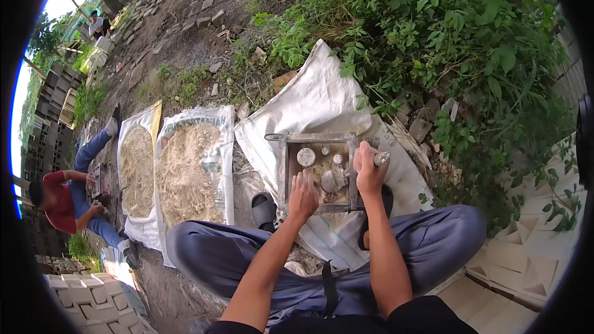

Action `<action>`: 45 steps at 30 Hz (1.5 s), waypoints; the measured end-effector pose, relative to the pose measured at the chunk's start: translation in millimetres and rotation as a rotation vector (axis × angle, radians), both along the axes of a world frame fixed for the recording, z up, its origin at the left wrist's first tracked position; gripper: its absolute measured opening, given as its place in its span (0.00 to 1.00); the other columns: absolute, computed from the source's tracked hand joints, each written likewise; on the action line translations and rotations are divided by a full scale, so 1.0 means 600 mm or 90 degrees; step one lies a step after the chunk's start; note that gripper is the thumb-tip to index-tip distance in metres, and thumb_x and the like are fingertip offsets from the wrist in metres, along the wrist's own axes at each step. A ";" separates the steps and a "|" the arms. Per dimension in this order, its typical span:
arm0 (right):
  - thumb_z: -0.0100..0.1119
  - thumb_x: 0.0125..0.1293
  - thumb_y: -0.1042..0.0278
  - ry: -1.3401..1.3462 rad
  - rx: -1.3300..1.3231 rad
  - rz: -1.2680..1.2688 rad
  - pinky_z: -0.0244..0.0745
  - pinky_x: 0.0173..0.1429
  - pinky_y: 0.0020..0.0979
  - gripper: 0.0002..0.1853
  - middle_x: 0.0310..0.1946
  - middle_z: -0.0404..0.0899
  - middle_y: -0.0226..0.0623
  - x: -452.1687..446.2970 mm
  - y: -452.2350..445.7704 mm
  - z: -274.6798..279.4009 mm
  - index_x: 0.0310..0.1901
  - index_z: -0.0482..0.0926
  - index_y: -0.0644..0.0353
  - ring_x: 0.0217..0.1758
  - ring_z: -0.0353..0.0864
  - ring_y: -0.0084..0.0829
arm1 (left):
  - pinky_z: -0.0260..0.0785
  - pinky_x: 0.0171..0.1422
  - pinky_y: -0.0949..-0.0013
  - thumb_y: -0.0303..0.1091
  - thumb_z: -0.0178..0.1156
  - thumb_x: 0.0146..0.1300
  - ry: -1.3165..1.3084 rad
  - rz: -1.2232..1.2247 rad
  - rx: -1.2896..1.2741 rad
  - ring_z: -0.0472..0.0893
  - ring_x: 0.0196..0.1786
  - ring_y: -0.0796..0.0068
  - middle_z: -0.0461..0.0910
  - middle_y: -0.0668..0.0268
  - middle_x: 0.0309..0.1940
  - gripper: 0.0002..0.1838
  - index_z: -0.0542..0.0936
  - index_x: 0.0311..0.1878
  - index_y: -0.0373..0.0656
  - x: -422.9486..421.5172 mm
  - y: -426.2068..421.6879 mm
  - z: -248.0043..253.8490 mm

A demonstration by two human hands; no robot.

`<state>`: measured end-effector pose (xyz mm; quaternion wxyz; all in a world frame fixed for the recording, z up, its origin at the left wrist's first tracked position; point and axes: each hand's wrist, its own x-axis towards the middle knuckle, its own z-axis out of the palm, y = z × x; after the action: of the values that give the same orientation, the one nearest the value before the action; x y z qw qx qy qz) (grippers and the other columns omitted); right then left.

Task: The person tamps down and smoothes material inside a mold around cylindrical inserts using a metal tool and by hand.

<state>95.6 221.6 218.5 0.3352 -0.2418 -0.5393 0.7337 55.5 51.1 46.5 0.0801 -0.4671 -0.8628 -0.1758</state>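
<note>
A square wooden frame lies between my feet on a white sack, with sandy material inside it. Within the frame sit a large pale round piece, two smaller round pieces and a greyish rounded piece. My left hand reaches over the near left side of the frame, fingers stretched out and holding nothing. At the right rim, my right hand is wrapped round a short greyish rod-like tool. Its blunt end sticks out of the fist; the rest is hidden.
Two flattened sacks carry heaps of pale sand to the left. Beyond them sits a co-worker with legs stretched out. Green plants grow ahead and right. Patterned pale blocks stand at lower right; black sandals flank the frame.
</note>
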 end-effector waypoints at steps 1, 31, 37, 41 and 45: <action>0.50 0.73 0.67 0.001 0.000 -0.004 0.40 0.20 0.26 0.25 0.13 0.54 0.20 -0.001 0.001 0.000 0.16 0.55 0.53 0.15 0.49 0.15 | 0.58 0.72 0.52 0.34 0.52 0.60 -0.037 0.036 -0.046 0.71 0.62 0.52 0.77 0.48 0.52 0.18 0.77 0.49 0.31 -0.005 0.001 -0.013; 0.53 0.70 0.63 -0.076 0.192 -0.023 0.53 0.22 0.30 0.23 0.11 0.64 0.25 -0.006 -0.023 0.000 0.16 0.67 0.61 0.16 0.60 0.18 | 0.34 0.79 0.41 0.39 0.48 0.64 -0.036 -0.095 -0.595 0.54 0.77 0.50 0.73 0.54 0.64 0.22 0.82 0.54 0.39 -0.024 0.066 0.041; 0.54 0.70 0.63 -0.040 0.152 -0.018 0.54 0.22 0.30 0.24 0.11 0.64 0.24 -0.004 -0.012 -0.014 0.15 0.66 0.61 0.16 0.60 0.18 | 0.44 0.78 0.45 0.42 0.50 0.65 -0.146 -0.132 -0.550 0.59 0.75 0.57 0.77 0.52 0.59 0.23 0.80 0.56 0.38 -0.018 0.034 0.024; 0.54 0.70 0.63 -0.069 0.123 -0.038 0.54 0.22 0.29 0.24 0.12 0.64 0.24 -0.004 -0.006 -0.010 0.15 0.66 0.61 0.16 0.60 0.18 | 0.51 0.77 0.54 0.38 0.53 0.62 -0.322 -0.021 -0.506 0.61 0.74 0.56 0.73 0.47 0.62 0.28 0.71 0.63 0.32 -0.042 0.047 0.032; 0.53 0.70 0.63 -0.059 0.110 -0.035 0.53 0.23 0.29 0.24 0.12 0.64 0.24 0.000 0.000 -0.012 0.16 0.67 0.62 0.17 0.59 0.18 | 0.51 0.78 0.58 0.36 0.58 0.58 -0.148 -0.128 -0.244 0.61 0.73 0.51 0.62 0.44 0.69 0.39 0.58 0.70 0.29 -0.057 0.026 -0.030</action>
<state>95.8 221.3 211.3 0.3494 -0.2604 -0.6086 0.6631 21.5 66.7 28.5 -0.1274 -0.5342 -0.8329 -0.0687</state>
